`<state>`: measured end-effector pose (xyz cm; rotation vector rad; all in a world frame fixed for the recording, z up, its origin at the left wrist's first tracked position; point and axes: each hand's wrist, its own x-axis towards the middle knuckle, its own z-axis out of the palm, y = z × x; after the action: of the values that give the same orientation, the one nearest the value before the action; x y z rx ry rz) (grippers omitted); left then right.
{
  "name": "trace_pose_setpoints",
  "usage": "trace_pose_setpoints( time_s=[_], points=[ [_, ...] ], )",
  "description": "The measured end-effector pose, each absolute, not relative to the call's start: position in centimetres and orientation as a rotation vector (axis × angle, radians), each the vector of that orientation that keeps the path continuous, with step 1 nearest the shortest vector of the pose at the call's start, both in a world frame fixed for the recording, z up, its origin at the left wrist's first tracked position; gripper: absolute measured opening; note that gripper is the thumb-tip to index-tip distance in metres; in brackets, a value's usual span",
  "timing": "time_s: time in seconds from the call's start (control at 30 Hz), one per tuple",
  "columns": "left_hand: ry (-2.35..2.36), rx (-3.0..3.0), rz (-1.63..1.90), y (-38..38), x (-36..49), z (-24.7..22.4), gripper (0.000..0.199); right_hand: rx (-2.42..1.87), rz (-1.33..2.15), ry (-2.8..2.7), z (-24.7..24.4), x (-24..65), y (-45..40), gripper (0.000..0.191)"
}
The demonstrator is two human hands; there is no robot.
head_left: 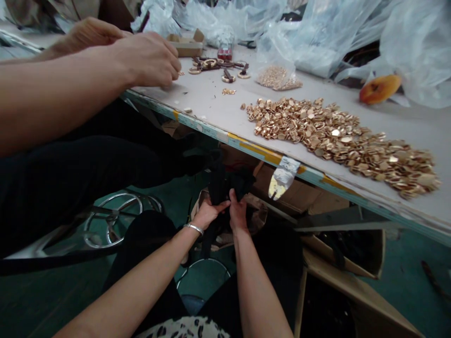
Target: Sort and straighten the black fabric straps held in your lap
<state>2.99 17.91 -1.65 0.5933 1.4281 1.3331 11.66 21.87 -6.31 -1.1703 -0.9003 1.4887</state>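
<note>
I see matt black cloth strips [225, 183], soft and limp. The heap of buttons [341, 138] looks like glossy gold metal. The table top [218, 101] is matt, dull grey board; the bags [327, 33] are thin, shiny, crinkled plastic.

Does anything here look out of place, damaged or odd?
Yes. A strip of tape hangs loose off the table edge, peeling down. An orange fruit-like piece lies among the plastic bags.

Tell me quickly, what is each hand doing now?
Left hand: closed on the black straps.
Right hand: closed on the same black straps.
</note>
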Motion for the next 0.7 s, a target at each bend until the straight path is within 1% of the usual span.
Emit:
trace_pose_setpoints(
  time_s=[0.2,0.43,0.7],
  points=[
    [1.444,0.668,1.31,18.5,2.8,-0.6,0.028,-1.17,1.568,-0.788,-6.0,11.3,21.4,0.066],
    [1.495,0.651,1.243,19.0,2.4,-1.1,0.015,-1.151,1.63,-0.732,-6.1,11.3,21.3,0.065],
    [1.5,0.483,1.213,19.1,0.9,-0.4,0.019,-1.125,1.679,-0.679,-6.8,11.8,22.0,0.068]
  ],
)
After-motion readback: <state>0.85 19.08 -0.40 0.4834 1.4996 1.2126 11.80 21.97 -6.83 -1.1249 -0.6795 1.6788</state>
